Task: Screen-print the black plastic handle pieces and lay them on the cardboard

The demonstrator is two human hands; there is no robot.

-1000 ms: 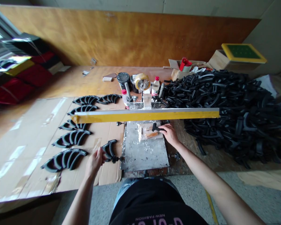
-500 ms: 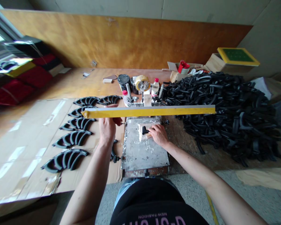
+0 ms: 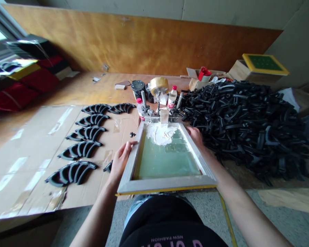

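A screen printing frame (image 3: 167, 181) with a pale rail and green mesh lies lowered over the base plate, tilted a little toward me. White ink (image 3: 162, 134) is heaped on the far part of the mesh. My left hand (image 3: 121, 159) is closed on the frame's left rail, thumb near the top edge. Beside the right rail is my right hand (image 3: 195, 135), its fingers partly hidden by the frame, so its grip is unclear. A squeegee-like pale block (image 3: 164, 116) stands at the frame's far end. The plate and the small black part on it are hidden below.
Curved black handles (image 3: 72, 174) lie in fanned rows on the cardboard (image 3: 38, 144) at left. A large heap of black parts (image 3: 252, 127) rises at right. Behind the frame stand a tape roll (image 3: 159, 83), a red-capped bottle (image 3: 172, 97) and a dark can (image 3: 138, 89).
The frame has swung down from edge-on to cover the plate. My left hand came down with it. My right hand left the black part and moved right, outside the frame.
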